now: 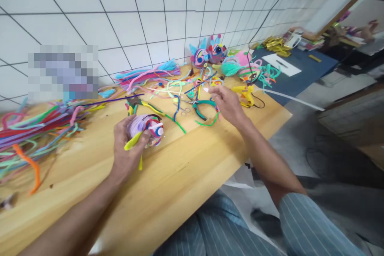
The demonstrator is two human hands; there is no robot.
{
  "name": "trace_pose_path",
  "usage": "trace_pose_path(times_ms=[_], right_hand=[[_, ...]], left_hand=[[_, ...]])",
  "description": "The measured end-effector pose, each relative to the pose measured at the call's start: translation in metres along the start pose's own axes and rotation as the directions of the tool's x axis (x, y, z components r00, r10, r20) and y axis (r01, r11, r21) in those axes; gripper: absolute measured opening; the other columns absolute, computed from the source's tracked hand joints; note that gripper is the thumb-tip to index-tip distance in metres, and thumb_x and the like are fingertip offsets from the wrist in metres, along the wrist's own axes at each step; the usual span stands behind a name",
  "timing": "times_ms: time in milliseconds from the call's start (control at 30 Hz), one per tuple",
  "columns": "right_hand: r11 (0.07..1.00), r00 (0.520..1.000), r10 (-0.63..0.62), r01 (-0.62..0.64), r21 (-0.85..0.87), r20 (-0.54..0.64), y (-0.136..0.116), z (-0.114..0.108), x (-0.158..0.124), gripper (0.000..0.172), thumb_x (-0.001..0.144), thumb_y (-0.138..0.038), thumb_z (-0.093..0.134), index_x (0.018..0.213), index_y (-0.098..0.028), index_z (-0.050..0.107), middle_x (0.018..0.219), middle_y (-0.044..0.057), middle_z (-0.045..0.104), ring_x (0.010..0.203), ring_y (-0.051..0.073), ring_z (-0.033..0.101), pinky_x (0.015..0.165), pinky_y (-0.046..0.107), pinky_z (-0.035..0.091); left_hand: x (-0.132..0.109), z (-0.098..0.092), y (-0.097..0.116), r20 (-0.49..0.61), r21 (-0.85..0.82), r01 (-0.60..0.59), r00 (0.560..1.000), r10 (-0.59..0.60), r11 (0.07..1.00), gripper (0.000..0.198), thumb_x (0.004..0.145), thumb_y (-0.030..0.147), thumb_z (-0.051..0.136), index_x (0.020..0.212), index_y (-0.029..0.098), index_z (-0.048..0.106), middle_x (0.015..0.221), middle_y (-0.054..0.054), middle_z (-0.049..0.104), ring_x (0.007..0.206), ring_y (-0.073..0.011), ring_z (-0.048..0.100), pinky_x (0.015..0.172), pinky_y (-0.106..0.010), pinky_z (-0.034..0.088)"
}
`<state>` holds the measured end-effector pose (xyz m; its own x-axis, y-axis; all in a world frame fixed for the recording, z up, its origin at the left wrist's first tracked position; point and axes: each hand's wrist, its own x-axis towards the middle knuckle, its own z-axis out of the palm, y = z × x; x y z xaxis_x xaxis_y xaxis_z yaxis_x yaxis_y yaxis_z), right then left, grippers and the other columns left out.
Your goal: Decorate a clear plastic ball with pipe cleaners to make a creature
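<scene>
My left hand (127,152) is wrapped around a small rounded pipe-cleaner figure (138,126), lilac on its back, with a red, white and blue eye-like end. Yellow pipe-cleaner strips (133,141) stick out by my thumb. Over the clutter to the right, my right hand (227,103) reaches out with its fingers partly spread. By its fingertips is a small whitish piece (205,89); whether they touch it I cannot tell. Below the hand lie teal-handled pliers (200,111), and just right of it a yellow glue gun (247,96).
Pipe cleaners (36,130) pile up on the left, with another bundle (150,75) along the tiled wall. Yellow-and-green-handled pliers (150,108) and scissors (184,110) lie midway. Finished-looking pipe-cleaner figures (200,57) stand at the back. A blue surface (312,74) adjoins the wooden table (186,184).
</scene>
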<state>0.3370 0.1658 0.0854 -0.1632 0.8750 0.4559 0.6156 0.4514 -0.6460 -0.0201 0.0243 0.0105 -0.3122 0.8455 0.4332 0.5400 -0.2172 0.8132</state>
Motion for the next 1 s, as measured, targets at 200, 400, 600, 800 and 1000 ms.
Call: trace_pose_path(times_ms=[200, 400, 600, 800, 1000], right_hand=[[0.951, 0.963, 0.262, -0.268, 0.153, 0.06, 0.05, -0.03, -0.025, 0.024, 0.095, -0.046, 0.064, 0.097, -0.024, 0.074, 0.065, -0.004, 0.056, 0.062, 0.018, 0.055, 0.067, 0.034, 0.046], [0.853, 0.951, 0.309, -0.276, 0.444, -0.002, 0.042, -0.017, -0.033, 0.04, 0.093, -0.066, 0.071, 0.101, -0.027, 0.063, 0.061, -0.011, 0.045, 0.052, 0.013, 0.041, 0.056, 0.028, 0.038], [0.986, 0.973, 0.127, -0.145, 0.081, 0.195, 0.031, -0.001, -0.013, 0.055, 0.085, -0.055, 0.086, 0.126, -0.023, 0.069, 0.119, 0.011, 0.082, 0.108, 0.029, 0.077, 0.098, 0.048, 0.063], [0.772, 0.857, 0.27, 0.08, -0.63, 0.439, 0.0, 0.045, -0.006, 0.072, 0.103, -0.059, 0.072, 0.155, -0.009, 0.064, 0.165, 0.03, 0.064, 0.157, 0.045, 0.057, 0.134, 0.056, 0.04], [0.698, 0.856, 0.303, 0.099, -0.709, 0.418, -0.011, 0.052, -0.001, 0.068, 0.108, -0.055, 0.065, 0.152, -0.004, 0.063, 0.154, 0.036, 0.07, 0.146, 0.046, 0.065, 0.123, 0.054, 0.047]], left_hand=[[0.009, -0.005, 0.009, 0.028, 0.05, -0.015, 1.0, 0.013, 0.999, 0.045, 0.095, 0.053, 0.079, 0.134, 0.03, 0.076, 0.132, -0.013, 0.073, 0.131, -0.0437, 0.067, 0.119, -0.072, 0.056], [0.007, -0.001, 0.007, 0.038, 0.016, -0.065, 0.997, 0.064, 0.998, 0.044, 0.098, 0.049, 0.081, 0.136, 0.028, 0.074, 0.133, -0.012, 0.072, 0.131, -0.0415, 0.066, 0.12, -0.077, 0.057], [0.009, 0.01, -0.011, 0.008, -0.146, -0.146, 0.989, 0.149, 0.978, 0.06, 0.089, 0.066, 0.092, 0.135, 0.031, 0.076, 0.123, -0.009, 0.07, 0.124, -0.0413, 0.069, 0.115, -0.079, 0.056], [0.007, 0.015, -0.001, -0.05, -0.127, -0.151, 0.988, 0.145, 0.98, 0.045, 0.096, 0.054, 0.086, 0.131, 0.029, 0.074, 0.124, -0.012, 0.074, 0.122, -0.0361, 0.073, 0.112, -0.067, 0.061], [0.008, 0.023, 0.001, -0.046, -0.151, -0.174, 0.985, 0.168, 0.973, 0.04, 0.094, 0.043, 0.081, 0.13, 0.028, 0.072, 0.124, -0.013, 0.074, 0.122, -0.0362, 0.072, 0.109, -0.066, 0.061]])
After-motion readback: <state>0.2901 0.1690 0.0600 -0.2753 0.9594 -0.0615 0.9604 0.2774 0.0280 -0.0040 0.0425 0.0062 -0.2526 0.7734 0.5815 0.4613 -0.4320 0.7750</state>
